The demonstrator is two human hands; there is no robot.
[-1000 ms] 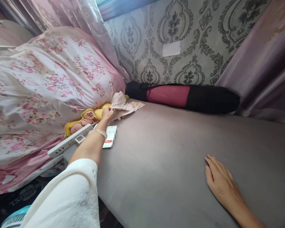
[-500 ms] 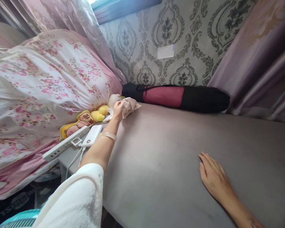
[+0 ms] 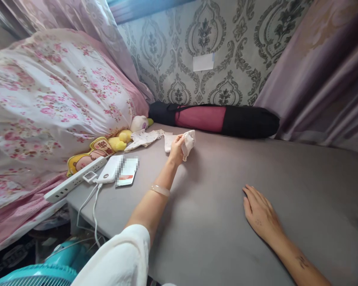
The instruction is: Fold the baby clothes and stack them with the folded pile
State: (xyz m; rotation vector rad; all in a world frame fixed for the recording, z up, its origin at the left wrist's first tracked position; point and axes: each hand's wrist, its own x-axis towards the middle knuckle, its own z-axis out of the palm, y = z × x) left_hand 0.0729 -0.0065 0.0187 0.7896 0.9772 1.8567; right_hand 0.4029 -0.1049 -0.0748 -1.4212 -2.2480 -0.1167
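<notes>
My left hand (image 3: 177, 149) is closed on a small pale patterned cloth (image 3: 188, 142) and holds it just above the grey mattress (image 3: 214, 222), near its far middle. A second pale cloth (image 3: 144, 138) lies flat on the mattress just left of that hand. My right hand (image 3: 260, 214) rests flat on the mattress at the right, fingers spread and holding nothing. A bracelet (image 3: 160, 190) sits on my left wrist.
A floral pink quilt (image 3: 53, 107) is piled at the left. Beside it lie yellow plush toys (image 3: 119, 140), a white power strip (image 3: 74, 179), a white power bank (image 3: 109, 174) and a phone (image 3: 127, 176). A black and red rolled bag (image 3: 214, 119) lies along the patterned wall. A teal fan (image 3: 38, 274) is at the bottom left.
My left hand lifted one cloth from beside the plush toys and carried it right, toward the mattress middle. A second cloth stayed behind. My right hand has barely moved.
</notes>
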